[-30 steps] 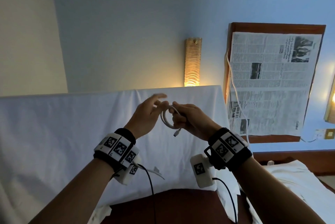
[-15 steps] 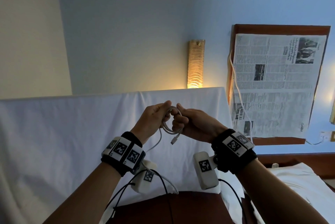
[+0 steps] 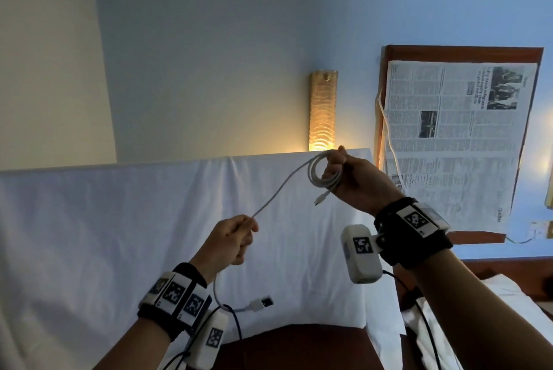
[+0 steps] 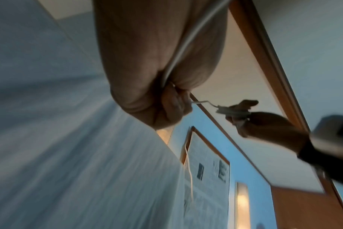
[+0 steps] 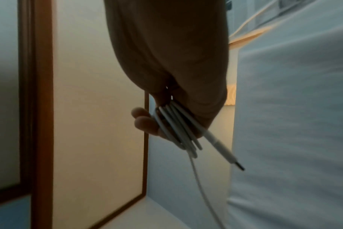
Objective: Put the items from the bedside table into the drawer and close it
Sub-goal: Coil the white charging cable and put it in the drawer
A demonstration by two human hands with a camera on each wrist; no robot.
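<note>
Since half a second ago the two hands have drawn apart: they were together at the coil, and now the left hand (image 3: 230,242) has dropped low and to the left, pulling a straight run of white cable (image 3: 287,182) out from the loops. The right hand (image 3: 356,184) is higher, level with the top edge of the white sheet (image 3: 119,220), its fingers curled round the coiled part of the cable with the thumb tip raised above it. A small connector hangs free just below that coil. The left hand pinches the cable between thumb and curled fingers; the slack runs down past its wrist and ends in a USB plug (image 3: 263,303) dangling in front of the sheet.

Only the head view shows the plug, the lit wall lamp (image 3: 323,112) and the newspaper (image 3: 449,142) lying on the wooden table top (image 3: 386,52), with a second white cord beside it. No drawer shows in any view.

The left wrist view, blurred, shows what the head view hides: the cable passing along the palm into the closed fingers (image 4: 172,102), then across to the coil in the other hand. The right wrist view shows several strands (image 5: 176,128) side by side under the fingers, the connector jutting beyond them and one strand trailing down.
</note>
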